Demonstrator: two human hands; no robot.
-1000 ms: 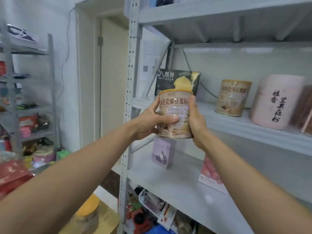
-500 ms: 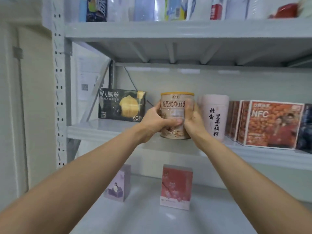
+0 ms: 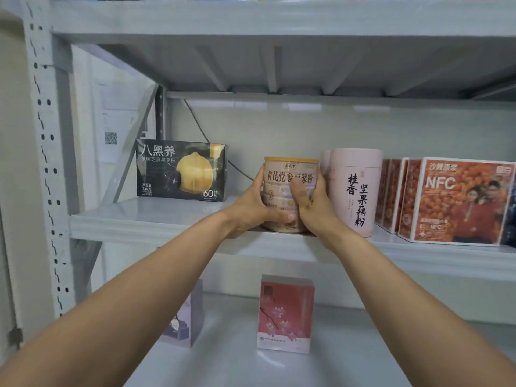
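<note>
Well, the tin: a gold-lidded tin [image 3: 290, 174] stood upright at the front edge of the middle shelf [image 3: 167, 219]. Its base looked to be down on the board, though the palms hid the contact.
Left hand: the left hand [image 3: 251, 210] was wrapped round the tin's left side, thumb low across the front, gripping it.
Right hand: the right hand [image 3: 314, 208] clasped the right side, thumb over the label, its back just beside the pink canister [image 3: 356, 191].
Why both hands: my read is that a wide, smooth tin at full reach wanted a grip from each side, to stay level and slide back without tipping.
Why that spot: it was the gap between the black box [image 3: 181, 170] toward the left end and the canister. The label faced out like its neighbours', so this looked like stocking a row.
Further along: NFC boxes [image 3: 458, 199] filled the right end.
Below: a red box [image 3: 286, 314] and a purple box [image 3: 187, 325] stood on the lower shelf.
Against a second earlier: the tin had hung in the air off the left end, in front of the black box. By now it had travelled right, up to the canister.
Against half a second earlier: it sat a touch lower, and the left thumb had slipped toward the base.
</note>
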